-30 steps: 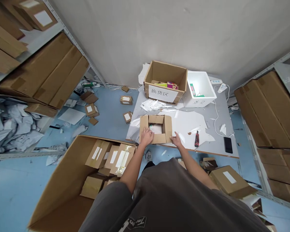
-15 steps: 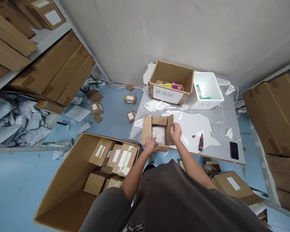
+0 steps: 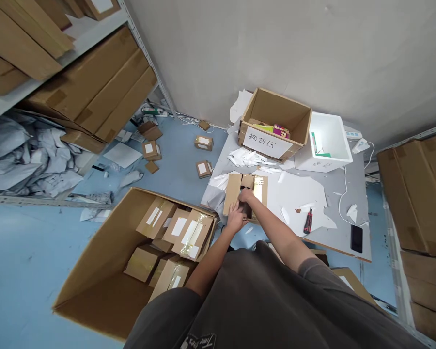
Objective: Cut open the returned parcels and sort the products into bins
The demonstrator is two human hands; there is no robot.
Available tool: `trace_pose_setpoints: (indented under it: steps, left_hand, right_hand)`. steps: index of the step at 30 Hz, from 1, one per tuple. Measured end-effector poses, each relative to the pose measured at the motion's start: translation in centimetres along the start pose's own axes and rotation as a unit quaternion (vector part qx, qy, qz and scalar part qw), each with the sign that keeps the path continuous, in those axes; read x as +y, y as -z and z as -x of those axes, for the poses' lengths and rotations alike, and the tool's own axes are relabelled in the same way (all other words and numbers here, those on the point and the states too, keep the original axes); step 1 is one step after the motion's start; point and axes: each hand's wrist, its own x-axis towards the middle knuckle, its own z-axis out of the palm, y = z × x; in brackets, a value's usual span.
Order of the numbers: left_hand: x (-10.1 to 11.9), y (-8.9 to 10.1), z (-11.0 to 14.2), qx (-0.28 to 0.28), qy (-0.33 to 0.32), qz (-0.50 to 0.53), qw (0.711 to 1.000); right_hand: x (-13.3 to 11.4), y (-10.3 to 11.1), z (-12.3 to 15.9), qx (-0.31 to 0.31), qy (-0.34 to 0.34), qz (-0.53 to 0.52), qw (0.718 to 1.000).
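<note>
A small cardboard box (image 3: 232, 190) with its flaps folded out sits at the front left edge of the table. My left hand (image 3: 237, 218) grips the box at its near left corner, fingers over the flap. Inside the opening is my right hand (image 3: 245, 195), its fingers hidden below the rim, so what they hold cannot be made out. The right flap bears a label and shiny tape. The inside looks dark, and its contents are mostly covered by my hand.
On the table stand a large carton (image 3: 276, 145) with small packs and a white bin (image 3: 332, 145). A red-black utility knife (image 3: 308, 221), a phone (image 3: 356, 238) and paper scraps (image 3: 245, 157) lie there. A big open carton (image 3: 90, 286) of taped boxes is at left.
My right hand has gone from the right flap down into the box. The pale packet seen inside before is now hidden. My left hand has shifted toward the near corner. The view has turned slightly.
</note>
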Motion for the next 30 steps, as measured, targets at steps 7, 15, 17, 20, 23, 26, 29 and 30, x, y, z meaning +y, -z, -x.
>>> trace_pose_setpoints:
  steps: [7, 15, 17, 20, 23, 26, 29, 30]
  left_hand:
    - [0.1, 0.1, 0.5, 0.008, -0.002, -0.035, 0.999]
    - [1.3, 1.2, -0.6, -0.023, 0.066, 0.011, 0.997]
    - [3.4, 0.8, -1.9, -0.031, 0.13, 0.003, 0.991]
    - [6.4, -0.2, -3.8, -0.06, 0.195, -0.038, 0.978]
    - [7.8, -1.1, -4.9, -0.084, 0.223, -0.074, 0.968]
    - [7.6, -1.5, -4.7, -0.074, 0.217, -0.099, 0.968]
    - [7.2, -1.7, -4.3, -0.064, 0.213, -0.108, 0.969]
    - [7.2, -1.7, -4.2, -0.06, 0.213, -0.106, 0.97]
  right_hand:
    - [2.7, 3.4, 4.2, -0.024, -0.039, 0.102, 0.994]
    - [12.3, 8.1, 9.3, 0.042, -0.022, -0.021, 0.999]
    - [13.2, 6.5, 9.7, 0.053, -0.019, -0.087, 0.995]
    - [13.3, 3.6, 10.0, 0.076, -0.02, -0.185, 0.98]
    - [13.1, 2.5, 10.4, 0.081, -0.067, -0.208, 0.972]
    - [12.8, 3.4, 10.7, 0.155, -0.077, -0.154, 0.973]
    - [11.2, 4.4, 10.2, 0.213, -0.006, -0.105, 0.971]
    - [10.3, 4.4, 9.6, 0.187, 0.012, -0.09, 0.978]
